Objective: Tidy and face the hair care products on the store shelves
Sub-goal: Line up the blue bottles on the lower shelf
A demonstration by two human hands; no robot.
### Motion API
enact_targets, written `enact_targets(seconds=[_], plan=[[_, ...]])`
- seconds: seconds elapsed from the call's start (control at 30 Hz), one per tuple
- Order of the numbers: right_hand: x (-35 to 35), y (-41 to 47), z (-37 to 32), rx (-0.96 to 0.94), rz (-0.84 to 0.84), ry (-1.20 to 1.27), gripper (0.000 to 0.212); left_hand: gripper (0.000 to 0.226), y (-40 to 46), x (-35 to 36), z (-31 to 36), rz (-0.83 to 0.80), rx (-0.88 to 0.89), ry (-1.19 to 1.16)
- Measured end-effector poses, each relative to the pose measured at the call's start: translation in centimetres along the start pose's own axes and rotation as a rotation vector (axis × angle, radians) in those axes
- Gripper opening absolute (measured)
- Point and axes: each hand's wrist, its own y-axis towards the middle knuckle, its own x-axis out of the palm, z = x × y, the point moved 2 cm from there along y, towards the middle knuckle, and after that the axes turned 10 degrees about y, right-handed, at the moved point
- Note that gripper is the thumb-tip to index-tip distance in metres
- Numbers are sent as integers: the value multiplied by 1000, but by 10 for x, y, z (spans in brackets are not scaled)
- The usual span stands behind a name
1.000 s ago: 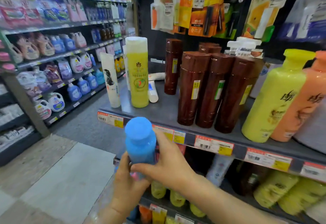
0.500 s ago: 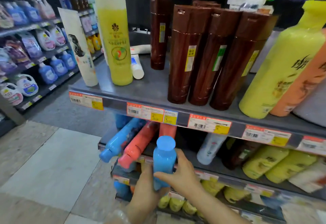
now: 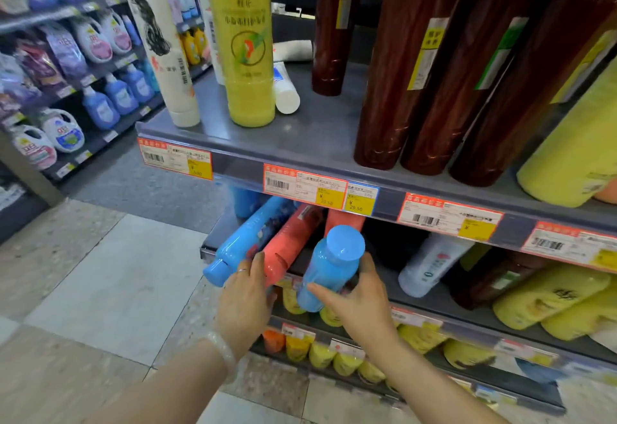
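Note:
My right hand (image 3: 355, 303) grips a light blue bottle (image 3: 330, 266) with a round blue cap, held upright at the front edge of the second shelf (image 3: 440, 303). My left hand (image 3: 247, 296) has let go of it and reaches with straight fingers to a tipped red bottle (image 3: 290, 240) that leans out over the shelf edge. Beside that, a tipped blue bottle (image 3: 243, 240) also leans outward, cap down. Another red bottle (image 3: 344, 220) stands behind them.
The upper shelf (image 3: 317, 136) carries a tall yellow bottle (image 3: 245, 42), a white tube (image 3: 163, 49), a fallen white tube (image 3: 283, 89) and several brown bottles (image 3: 400, 66). Yellow bottles (image 3: 547, 300) lie on the second shelf at right. A detergent aisle (image 3: 66, 66) runs at left.
The view dropped and closed in on the second shelf. The blue bottle came down from the top shelf level. My left hand released it and moved left to the tipped red bottle.

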Motion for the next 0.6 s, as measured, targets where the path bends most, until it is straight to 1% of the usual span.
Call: enact_targets(seconds=[0.1, 0.2, 0.27, 0.33, 0.43, 0.5, 0.6], plan=[[1, 2, 3, -2, 0, -2, 69, 56, 7, 3, -2, -10, -61, -72], [1, 2, 5, -6, 4, -16, 72, 56, 8, -5, 0, 15, -104, -215], [0, 3, 6, -12, 7, -24, 72, 53, 9, -22, 4, 77, -172, -345], [0, 3, 4, -18, 10, -20, 71, 56, 14, -42, 9, 166, -210, -435], [-1, 2, 3, -12, 19, 5, 71, 58, 24, -63, 14, 318, -169, -548], [-2, 1, 2, -10, 17, 18, 69, 58, 28, -70, 22, 381, -126, -628], [-7, 2, 0, -16, 18, 15, 70, 60, 35, -73, 38, 435, -51, -641]])
